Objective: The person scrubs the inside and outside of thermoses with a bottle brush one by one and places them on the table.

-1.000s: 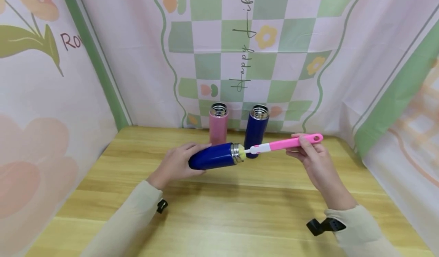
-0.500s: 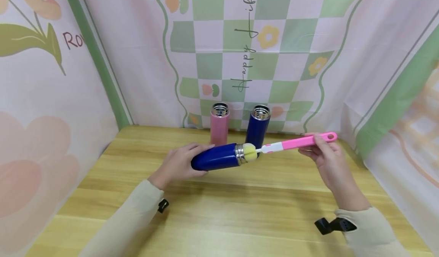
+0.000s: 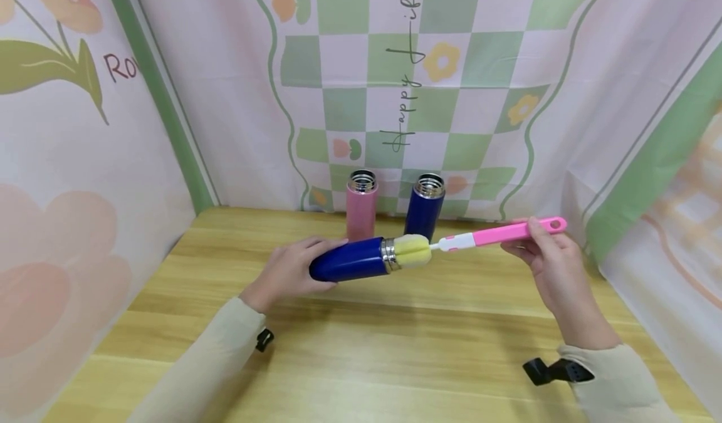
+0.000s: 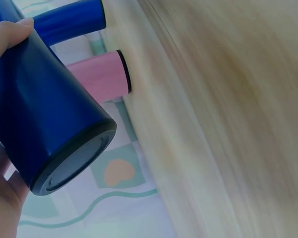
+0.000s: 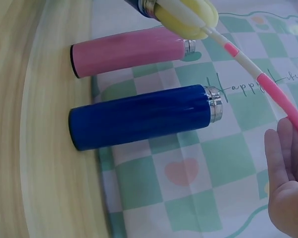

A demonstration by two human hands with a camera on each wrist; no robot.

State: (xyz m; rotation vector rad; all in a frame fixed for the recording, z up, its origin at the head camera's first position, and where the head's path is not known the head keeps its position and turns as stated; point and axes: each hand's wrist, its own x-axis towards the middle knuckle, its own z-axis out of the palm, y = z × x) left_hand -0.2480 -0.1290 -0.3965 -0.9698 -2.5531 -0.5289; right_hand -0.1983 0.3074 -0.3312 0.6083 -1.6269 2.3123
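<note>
My left hand (image 3: 293,266) grips a blue thermos bottle (image 3: 351,260) near its base. The bottle lies almost level above the table, its steel mouth facing right; its dark-rimmed base (image 4: 77,161) shows in the left wrist view. My right hand (image 3: 555,269) pinches the pink handle of a bottle brush (image 3: 510,232) near its far end. Most of the yellow and white sponge head (image 3: 414,250) sits outside the bottle's mouth. Whether its tip is still inside the neck is hidden.
Behind the held bottle stand an upright pink bottle (image 3: 361,207) and a second blue bottle (image 3: 425,207), both without lids. They are on the wooden table (image 3: 361,354), close to the patterned curtain (image 3: 344,59) at the back.
My right hand has drawn the brush to the right, and its sponge head has come out of the bottle's mouth. The left hand holds the bottle in nearly the same place.
</note>
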